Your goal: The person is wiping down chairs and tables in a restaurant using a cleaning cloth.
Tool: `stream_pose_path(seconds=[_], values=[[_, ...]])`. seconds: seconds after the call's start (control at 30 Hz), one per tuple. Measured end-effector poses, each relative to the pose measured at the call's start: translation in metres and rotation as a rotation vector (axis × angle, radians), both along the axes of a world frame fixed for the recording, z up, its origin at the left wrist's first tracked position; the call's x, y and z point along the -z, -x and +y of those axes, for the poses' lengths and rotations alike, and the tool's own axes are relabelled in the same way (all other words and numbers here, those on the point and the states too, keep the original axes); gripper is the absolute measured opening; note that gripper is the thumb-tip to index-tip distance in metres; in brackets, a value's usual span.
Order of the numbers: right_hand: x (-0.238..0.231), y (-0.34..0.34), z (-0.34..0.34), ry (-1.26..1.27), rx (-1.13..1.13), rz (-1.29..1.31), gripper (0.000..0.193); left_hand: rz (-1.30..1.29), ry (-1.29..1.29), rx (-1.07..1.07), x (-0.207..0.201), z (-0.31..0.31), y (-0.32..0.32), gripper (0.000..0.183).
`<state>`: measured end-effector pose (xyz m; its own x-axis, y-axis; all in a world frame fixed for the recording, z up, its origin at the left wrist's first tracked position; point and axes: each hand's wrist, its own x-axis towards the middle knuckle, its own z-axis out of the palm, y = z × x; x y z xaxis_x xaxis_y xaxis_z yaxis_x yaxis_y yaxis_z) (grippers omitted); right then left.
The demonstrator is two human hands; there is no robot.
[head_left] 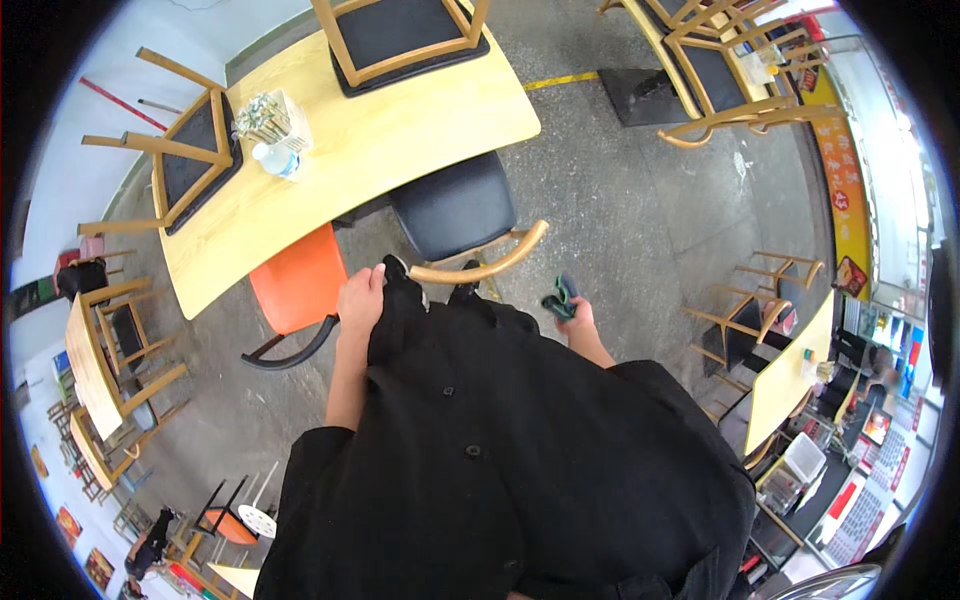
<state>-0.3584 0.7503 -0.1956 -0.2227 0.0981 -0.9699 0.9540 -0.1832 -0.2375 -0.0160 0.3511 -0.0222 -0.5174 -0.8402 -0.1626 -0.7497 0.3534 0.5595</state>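
Note:
My right hand (578, 316) is closed around a dark green, folded cloth-like item (560, 298), held out over the grey floor. My left hand (360, 298) hangs in front of my black shirt with its fingers curled in. What it holds, if anything, is hidden. Just beyond that hand is an orange chair (298, 280) with a black curved back. Straight ahead of me, a black-seated chair (455, 207) with a bent wooden back stands partly under the pale wooden table (400, 140).
Upturned chairs (405, 45) rest on the table, near a holder of wrapped utensils (265, 118) and a clear bottle (277, 160). More tables with chairs line both sides. A person in dark clothes (152, 545) is at the lower left, another person (880, 368) far right.

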Motion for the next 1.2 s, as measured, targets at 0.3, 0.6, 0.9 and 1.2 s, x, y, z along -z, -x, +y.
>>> stream_pose_path(seconds=[0.3, 0.6, 0.9, 1.2], values=[[0.011, -0.036, 0.094, -0.010, -0.194, -0.103, 0.027, -0.098, -0.098, -0.006, -0.014, 0.016, -0.013, 0.059], [0.005, -0.064, 0.066, 0.223, -0.124, 0.019, 0.024, 0.007, -0.192, 0.311, -0.032, 0.021, -0.039, 0.047], [-0.040, -0.122, 0.101, -0.003, 0.156, 0.218, 0.017, 0.370, -1.112, 0.570, -0.038, 0.084, -0.159, 0.027], [-0.090, -0.153, 0.073, -0.102, -0.047, 0.166, 0.014, 0.298, -1.033, 0.462, -0.100, 0.107, -0.208, 0.040]])
